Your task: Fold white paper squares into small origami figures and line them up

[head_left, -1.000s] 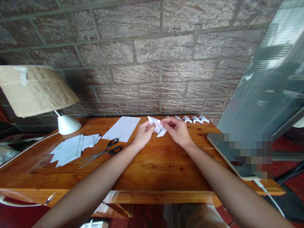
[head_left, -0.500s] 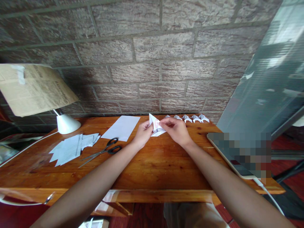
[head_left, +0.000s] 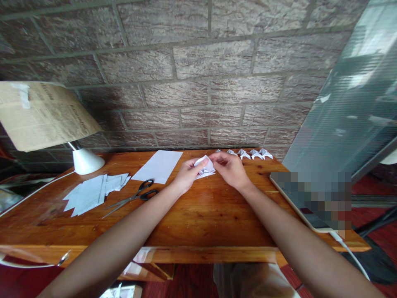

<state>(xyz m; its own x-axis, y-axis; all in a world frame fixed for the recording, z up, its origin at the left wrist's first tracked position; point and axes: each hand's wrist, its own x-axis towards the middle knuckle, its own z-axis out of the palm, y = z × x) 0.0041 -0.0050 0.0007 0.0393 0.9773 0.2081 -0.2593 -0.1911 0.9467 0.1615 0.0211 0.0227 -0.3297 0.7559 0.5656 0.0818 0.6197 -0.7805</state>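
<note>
Folded paper (head_left: 210, 167) is held over the table (head_left: 211, 219), toward its wall side, pinched under the thumb of the left hand (head_left: 187, 174). Right hand (head_left: 230, 169) is poised at its right edge; whether paper is gripped there cannot be told. Row of small folded pieces (head_left: 256, 155) is partly blocked by that hand. Leftward, a blank sheet (head_left: 159, 165), scissors (head_left: 135, 196), paper slips (head_left: 89, 192) and a lamp (head_left: 89, 161) are spread; rightward, a tablet (head_left: 293, 200) is placed.

Scissors (head_left: 133, 197) left, tablet (head_left: 293, 200) right (held paper (head_left: 210, 167) between)
</note>
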